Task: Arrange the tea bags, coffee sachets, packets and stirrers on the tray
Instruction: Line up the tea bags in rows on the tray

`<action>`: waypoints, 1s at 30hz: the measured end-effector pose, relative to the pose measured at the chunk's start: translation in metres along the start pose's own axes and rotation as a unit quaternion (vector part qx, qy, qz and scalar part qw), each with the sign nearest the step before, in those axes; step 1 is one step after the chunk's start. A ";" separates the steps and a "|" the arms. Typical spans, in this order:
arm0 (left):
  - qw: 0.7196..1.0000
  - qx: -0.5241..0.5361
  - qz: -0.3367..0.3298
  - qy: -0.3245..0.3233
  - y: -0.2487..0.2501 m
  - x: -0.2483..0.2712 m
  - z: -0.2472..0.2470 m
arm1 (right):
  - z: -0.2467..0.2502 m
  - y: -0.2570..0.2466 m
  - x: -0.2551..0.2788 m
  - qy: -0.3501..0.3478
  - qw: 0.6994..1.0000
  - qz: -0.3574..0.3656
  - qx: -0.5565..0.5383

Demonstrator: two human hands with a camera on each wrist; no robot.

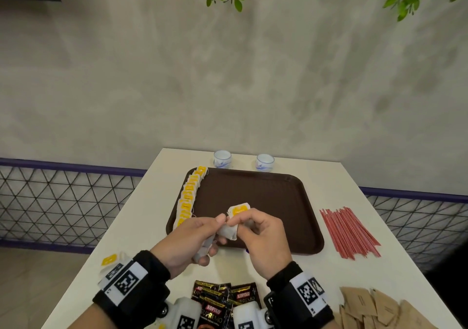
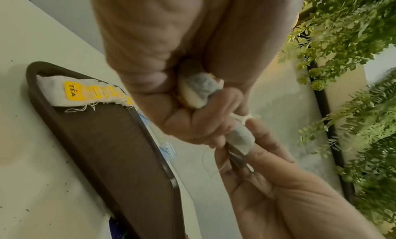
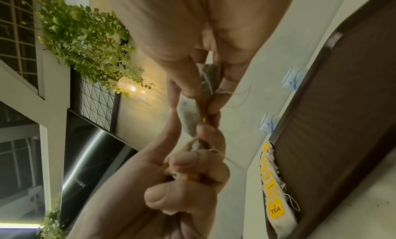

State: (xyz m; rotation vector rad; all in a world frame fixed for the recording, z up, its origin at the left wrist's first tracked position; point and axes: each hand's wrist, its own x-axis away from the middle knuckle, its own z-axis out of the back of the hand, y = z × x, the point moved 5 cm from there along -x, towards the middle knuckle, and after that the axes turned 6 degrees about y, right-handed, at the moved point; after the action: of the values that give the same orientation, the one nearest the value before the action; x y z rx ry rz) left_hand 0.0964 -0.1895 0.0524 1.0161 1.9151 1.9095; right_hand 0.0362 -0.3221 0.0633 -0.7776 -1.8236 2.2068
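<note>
A brown tray (image 1: 266, 202) lies mid-table, with a row of yellow-tagged tea bags (image 1: 188, 194) overlapping along its left edge (image 2: 85, 93). Both hands hover over the tray's near edge and meet. My left hand (image 1: 215, 232) curls round a small bunch of tea bags (image 1: 202, 251), thumb pressed on top. My right hand (image 1: 243, 223) pinches one tea bag (image 1: 238, 211) with its yellow tag up. In the left wrist view that bag (image 2: 240, 136) sits between the right hand's fingers. The red stirrers (image 1: 348, 232) lie right of the tray.
Black coffee sachets (image 1: 222, 301) lie at the near edge between my wrists, and brown paper packets (image 1: 374, 308) at the near right. A loose tea bag (image 1: 110, 260) lies near left. Two small cups (image 1: 222, 159) (image 1: 264, 162) stand behind the tray.
</note>
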 end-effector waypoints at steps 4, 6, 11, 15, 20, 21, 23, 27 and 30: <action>1.000 0.005 0.002 -0.004 0.000 -0.002 -0.002 | -0.001 -0.001 0.001 -0.014 1.000 0.001 -0.020; 1.000 0.027 -0.001 0.000 -0.001 -0.004 0.002 | -0.001 0.000 0.001 -0.015 1.000 0.000 -0.021; 0.999 0.038 -0.020 0.018 0.000 -0.008 0.008 | 0.003 0.001 0.000 -0.016 0.998 -0.013 -0.063; 0.998 0.040 -0.044 0.035 0.005 -0.007 0.013 | 0.004 0.014 -0.003 -0.014 0.991 -0.077 -0.109; 0.996 -0.019 -0.082 0.039 0.013 -0.008 0.011 | -0.006 0.016 -0.004 -0.047 0.980 -0.131 -0.144; 0.995 -0.033 -0.088 0.045 0.014 -0.009 0.011 | -0.008 0.014 -0.004 -0.053 0.980 -0.129 -0.141; 0.991 -0.061 -0.099 0.065 0.015 -0.012 0.011 | -0.011 0.013 -0.005 -0.057 0.981 -0.127 -0.138; 0.980 -0.097 -0.131 0.117 0.016 -0.018 0.013 | -0.014 0.016 -0.008 -0.070 0.974 -0.148 -0.157; 0.975 -0.093 -0.139 0.144 0.015 -0.023 0.015 | -0.016 0.020 -0.011 -0.082 0.970 -0.161 -0.163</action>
State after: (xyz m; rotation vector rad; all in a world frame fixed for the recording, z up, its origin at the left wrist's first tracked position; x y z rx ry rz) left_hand 0.1264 -0.1939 0.0586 0.4096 1.8580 2.1044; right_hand 0.0575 -0.3182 0.0452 -0.3175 -2.2440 1.8397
